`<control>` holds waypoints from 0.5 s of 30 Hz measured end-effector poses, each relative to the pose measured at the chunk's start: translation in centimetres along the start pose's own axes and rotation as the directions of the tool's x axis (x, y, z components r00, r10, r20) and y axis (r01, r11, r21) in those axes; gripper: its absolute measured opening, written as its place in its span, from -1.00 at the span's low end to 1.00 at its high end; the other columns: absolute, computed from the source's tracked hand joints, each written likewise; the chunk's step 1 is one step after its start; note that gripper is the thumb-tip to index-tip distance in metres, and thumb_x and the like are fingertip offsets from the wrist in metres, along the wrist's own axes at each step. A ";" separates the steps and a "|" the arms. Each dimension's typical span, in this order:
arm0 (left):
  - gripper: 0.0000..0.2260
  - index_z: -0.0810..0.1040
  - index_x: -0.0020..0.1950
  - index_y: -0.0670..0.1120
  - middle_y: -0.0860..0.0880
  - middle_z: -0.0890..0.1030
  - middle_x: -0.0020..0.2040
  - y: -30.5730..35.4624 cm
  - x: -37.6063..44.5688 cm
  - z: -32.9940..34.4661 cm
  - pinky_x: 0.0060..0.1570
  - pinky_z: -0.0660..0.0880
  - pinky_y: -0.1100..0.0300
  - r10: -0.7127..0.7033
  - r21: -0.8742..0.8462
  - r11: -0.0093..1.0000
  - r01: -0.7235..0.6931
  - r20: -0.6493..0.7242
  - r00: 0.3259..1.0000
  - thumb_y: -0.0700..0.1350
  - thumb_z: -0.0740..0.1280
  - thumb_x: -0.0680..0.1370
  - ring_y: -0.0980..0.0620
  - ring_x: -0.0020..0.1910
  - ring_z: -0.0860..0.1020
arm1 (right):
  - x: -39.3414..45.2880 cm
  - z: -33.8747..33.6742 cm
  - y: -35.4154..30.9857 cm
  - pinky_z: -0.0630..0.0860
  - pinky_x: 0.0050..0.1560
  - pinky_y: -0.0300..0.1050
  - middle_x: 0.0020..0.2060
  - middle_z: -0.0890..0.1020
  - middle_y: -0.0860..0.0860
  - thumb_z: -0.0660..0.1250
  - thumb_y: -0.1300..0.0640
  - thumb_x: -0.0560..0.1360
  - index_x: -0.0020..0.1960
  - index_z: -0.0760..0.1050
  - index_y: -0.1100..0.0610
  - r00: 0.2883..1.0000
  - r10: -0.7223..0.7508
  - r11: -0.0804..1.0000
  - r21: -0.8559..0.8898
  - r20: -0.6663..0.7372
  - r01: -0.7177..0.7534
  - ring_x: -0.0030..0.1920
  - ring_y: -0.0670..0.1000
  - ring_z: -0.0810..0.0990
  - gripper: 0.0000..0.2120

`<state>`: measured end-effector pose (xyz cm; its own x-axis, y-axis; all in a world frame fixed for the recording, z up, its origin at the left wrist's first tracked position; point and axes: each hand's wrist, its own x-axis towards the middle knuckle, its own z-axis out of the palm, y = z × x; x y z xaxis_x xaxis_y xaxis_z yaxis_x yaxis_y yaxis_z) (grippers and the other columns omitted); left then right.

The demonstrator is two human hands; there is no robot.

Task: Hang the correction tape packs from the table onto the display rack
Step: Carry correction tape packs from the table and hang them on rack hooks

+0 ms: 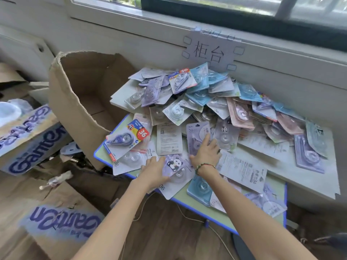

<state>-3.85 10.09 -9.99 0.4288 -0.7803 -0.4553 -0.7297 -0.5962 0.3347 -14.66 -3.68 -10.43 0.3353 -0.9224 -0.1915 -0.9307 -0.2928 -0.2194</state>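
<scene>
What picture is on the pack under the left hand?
A black-and-white panda on a pale purple card, seen best in the head view.

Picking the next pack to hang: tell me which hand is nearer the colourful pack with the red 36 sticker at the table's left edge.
Left. The left hand lies just right of and below that red-36 pack, holding the panda pack. The right hand lies farther right, on a purple pack.

There is one view only, from a wide-angle camera worn on the person's head, looking forward and down. It sits close over the worktop [221, 211], whose near edge crosses below centre. Both forearms reach in from six o'clock; the window wall runs across at twelve, cardboard boxes [78, 94] at nine.
</scene>
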 end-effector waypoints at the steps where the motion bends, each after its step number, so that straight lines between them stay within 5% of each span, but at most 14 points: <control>1: -0.41 0.20 0.47 -0.03 -0.14 0.31 0.34 0.2 0.1 0.2 0.27 0.27 -0.06 -0.011 0.005 1.000 0.011 -0.010 1.000 0.09 0.33 0.52 -0.16 0.37 0.25 | 0.2 -0.4 0.4 0.26 0.32 0.09 0.47 0.07 0.22 0.39 -0.09 0.45 0.54 -0.19 0.16 1.000 0.006 1.000 -0.003 -0.026 -0.006 0.41 0.22 0.20 -0.04; 8: -0.32 0.23 0.45 -0.07 -0.15 0.35 0.34 1.1 0.5 0.8 0.28 0.30 -0.03 -0.073 -0.037 0.997 0.069 -0.125 0.989 0.20 0.38 0.46 -0.16 0.35 0.27 | 1.0 -1.1 1.4 0.20 0.38 0.09 0.50 0.02 0.23 0.36 -0.22 0.44 0.55 -0.17 0.16 1.000 0.005 1.000 0.002 0.003 -0.005 0.46 0.21 0.12 -0.02; 15: -0.17 0.19 0.45 -0.11 -0.22 0.28 0.33 0.9 0.3 0.9 0.30 0.29 0.01 -0.157 -0.103 0.983 0.151 -0.062 0.986 0.18 0.50 0.36 -0.22 0.33 0.24 | 1.2 -0.2 0.1 0.22 0.38 0.13 0.47 0.10 0.24 0.38 -0.16 0.44 0.54 -0.23 0.18 0.999 -0.011 0.998 -0.068 0.031 0.013 0.46 0.20 0.13 0.01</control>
<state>-4.85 9.46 -10.52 0.5707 -0.6870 -0.4499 -0.5981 -0.7231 0.3456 -14.39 -4.88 -10.52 0.3500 -0.9110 -0.2183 -0.9340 -0.3214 -0.1563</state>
